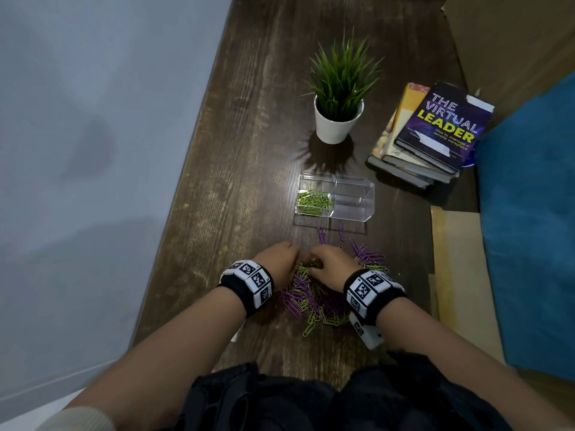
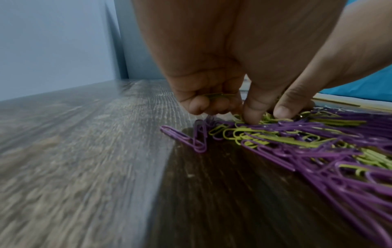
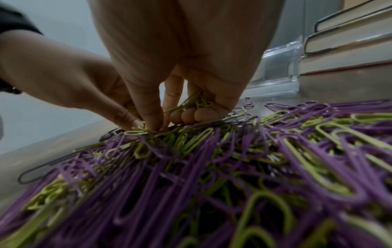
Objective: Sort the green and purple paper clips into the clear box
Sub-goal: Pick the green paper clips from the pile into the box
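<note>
the clear box (image 1: 354, 181) has green clips only in its left compartment and none in its right, while just in front of it both hands, left (image 1: 280, 264) and right (image 1: 331, 265), curl around green clips over the big mixed pile (image 1: 314, 303) on the desk (image 1: 249, 150), so most sorting remains.

Dark wood-grain table top (image 1: 255, 169) with a rough, streaked, matt finish. Clear box (image 1: 354, 194) of glossy transparent plastic. Purple paper clips (image 3: 212, 167) and green paper clips (image 3: 191, 141) with a smooth coloured coating, probably over wire. Plant pot (image 1: 334, 126) smooth and white. Top book (image 1: 445, 126) in a glossy paper jacket. Wristbands (image 1: 236, 293) of black cloth.
</note>
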The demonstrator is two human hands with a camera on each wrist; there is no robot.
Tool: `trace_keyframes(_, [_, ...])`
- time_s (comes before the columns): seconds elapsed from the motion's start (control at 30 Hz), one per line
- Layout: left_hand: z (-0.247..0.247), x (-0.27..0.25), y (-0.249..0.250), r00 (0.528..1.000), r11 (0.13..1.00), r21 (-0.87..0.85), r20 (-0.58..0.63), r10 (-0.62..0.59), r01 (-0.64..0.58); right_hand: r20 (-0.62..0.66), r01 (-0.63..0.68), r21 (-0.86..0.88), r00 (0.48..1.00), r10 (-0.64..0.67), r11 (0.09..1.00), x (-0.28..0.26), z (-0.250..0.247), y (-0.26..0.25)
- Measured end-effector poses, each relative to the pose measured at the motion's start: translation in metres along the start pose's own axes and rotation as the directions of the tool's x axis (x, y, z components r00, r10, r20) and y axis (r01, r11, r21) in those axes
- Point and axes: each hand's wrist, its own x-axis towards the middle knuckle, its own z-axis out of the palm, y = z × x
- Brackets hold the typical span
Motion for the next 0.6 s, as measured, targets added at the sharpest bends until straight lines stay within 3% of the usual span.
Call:
trace_keyframes(0.1, [-0.004,-0.001,-0.004,1.000,0.999,-0.028,-0.016,-0.026,0.026,-0.010,0.006,-0.044,1.000,-0.007,0.999,0.001,0.001,-0.003])
trace_keyframes(0.3, [-0.025,0.001,-0.016,0.963,0.895,-0.388,-0.060,-0.263,0.220,-0.024,-0.103,0.027,0.994,0.104,0.994,0.001,-0.001,0.003])
trace_keyframes(0.4, [-0.037,0.009,-0.017,0.950,0.774,-0.595,-0.053,-0.307,0.217,-0.035,-0.173,0.194,0.982,0.183,0.966,-0.001,-0.006,0.006])
trace_keyframes(0.47, [-0.047,0.016,-0.013,0.940,0.643,-0.743,-0.054,-0.338,0.188,-0.037,-0.219,0.299,0.970,0.240,0.929,-0.002,-0.011,0.008])
trace_keyframes(0.6, [-0.073,0.035,0.001,0.947,0.470,-0.874,-0.037,-0.319,0.124,-0.005,-0.289,0.537,0.938,0.345,0.793,0.000,-0.024,0.013])
